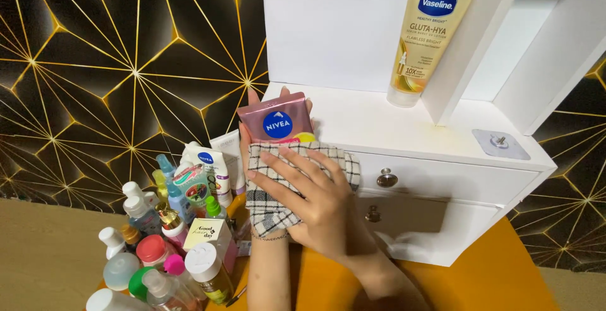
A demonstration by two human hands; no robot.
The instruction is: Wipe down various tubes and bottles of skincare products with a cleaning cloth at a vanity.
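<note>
The pink tube (276,119) is gripped from behind by the left hand (252,118). The checked cloth (271,191) is pressed on it under the right hand (315,204), fingers spread flat. Firm, even wiping pressure is advised, with the tube held steady.

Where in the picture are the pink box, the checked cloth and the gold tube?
pink box (276,117), head view, on its front face.
checked cloth (268,207), head view, on its lower folds.
gold tube (429,30), head view, on its printed front.

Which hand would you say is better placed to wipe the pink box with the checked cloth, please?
The right hand, probably: it lies spread flat on the checked cloth, just below the pink box. The left hand is occupied, gripping the box from behind.
</note>
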